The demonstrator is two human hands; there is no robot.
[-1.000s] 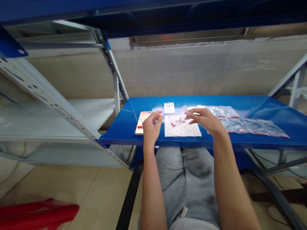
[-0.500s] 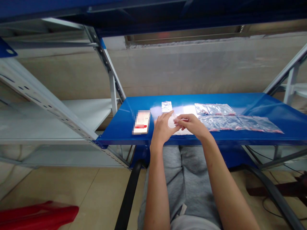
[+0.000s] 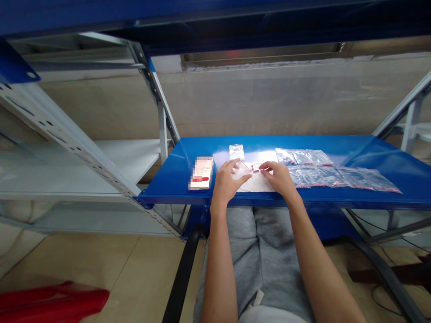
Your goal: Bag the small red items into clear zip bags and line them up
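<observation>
My left hand (image 3: 226, 180) curves around a small clear zip bag (image 3: 243, 165) with a thin red line at its mouth, thumb and fingers at either side of it. Just right of the bag, several small red beads (image 3: 255, 170) lie on a white sheet (image 3: 257, 183). My right hand (image 3: 276, 176) is at the right side of these beads, its thumb and forefinger pinched together close to the sheet. Whatever sits between those fingertips is too small to make out.
Filled clear bags with red bits (image 3: 316, 176) lie in two rows to the right on the blue shelf (image 3: 357, 150). A flat clear bag (image 3: 236, 151) lies behind my left hand. A lit phone (image 3: 202, 174) rests at the left. Metal posts (image 3: 161, 121) frame the shelf.
My right hand has drawn away from the bag to the right and down to the sheet. The red beads between the hands have come into view. My left hand keeps its place at the bag.
</observation>
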